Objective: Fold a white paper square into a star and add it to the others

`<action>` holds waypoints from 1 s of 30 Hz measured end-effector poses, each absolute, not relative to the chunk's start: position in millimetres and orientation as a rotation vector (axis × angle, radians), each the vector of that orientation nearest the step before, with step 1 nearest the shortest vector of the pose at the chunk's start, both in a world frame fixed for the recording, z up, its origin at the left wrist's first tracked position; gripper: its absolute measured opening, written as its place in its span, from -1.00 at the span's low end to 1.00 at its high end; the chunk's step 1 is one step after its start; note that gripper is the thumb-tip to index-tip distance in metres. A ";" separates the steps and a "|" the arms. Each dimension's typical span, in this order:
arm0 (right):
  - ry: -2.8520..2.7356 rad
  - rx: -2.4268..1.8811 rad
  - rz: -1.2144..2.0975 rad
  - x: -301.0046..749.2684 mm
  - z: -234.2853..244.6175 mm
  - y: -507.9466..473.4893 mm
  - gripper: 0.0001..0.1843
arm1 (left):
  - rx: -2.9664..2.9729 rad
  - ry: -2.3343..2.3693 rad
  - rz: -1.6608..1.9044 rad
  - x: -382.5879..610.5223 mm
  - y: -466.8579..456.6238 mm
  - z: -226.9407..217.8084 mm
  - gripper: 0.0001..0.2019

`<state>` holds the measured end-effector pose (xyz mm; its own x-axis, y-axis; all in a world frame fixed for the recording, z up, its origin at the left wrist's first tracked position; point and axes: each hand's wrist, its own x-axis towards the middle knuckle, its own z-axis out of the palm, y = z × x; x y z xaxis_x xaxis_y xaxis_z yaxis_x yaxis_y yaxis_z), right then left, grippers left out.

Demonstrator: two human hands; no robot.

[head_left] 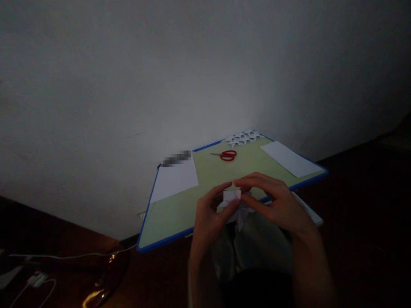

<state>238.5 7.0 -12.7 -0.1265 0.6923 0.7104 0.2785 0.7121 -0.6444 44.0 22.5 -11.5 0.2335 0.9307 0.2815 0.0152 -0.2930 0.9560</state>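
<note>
Between my hands, above my lap at the table's near edge, is a piece of folded white paper (pixel 231 196) with several points. My left hand (pixel 212 211) pinches it from the left, thumb across its front. From the right, my right hand (pixel 272 199) grips it with thumb and fingers, its index fingertip near the upper edge. Part of the paper is hidden behind the fingers. Beyond my hands, red-handled scissors (pixel 227 155) lie on the pale green tabletop (pixel 208 171), blades pointing left.
Several small folded white paper pieces (pixel 244 137) lie together at the back edge by the wall (pixel 192 77). A white sheet (pixel 175 182) rests at the left, another paper (pixel 290 158) at the right. Cables (pixel 73 256) run at the lower left.
</note>
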 end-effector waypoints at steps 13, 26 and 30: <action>-1.600 -0.737 0.372 226.7 -4.7 4.6 -0.52 | 1.651 0.958 1.493 45.6 24.0 -17.2 -0.72; -1.574 -0.793 0.288 220.7 -0.8 3.6 -0.90 | 1.783 1.083 1.614 53.9 16.1 -15.0 -0.77; -1.619 -0.859 0.261 221.9 -3.0 3.0 -0.92 | 1.827 1.077 1.621 54.9 14.8 -11.5 -0.82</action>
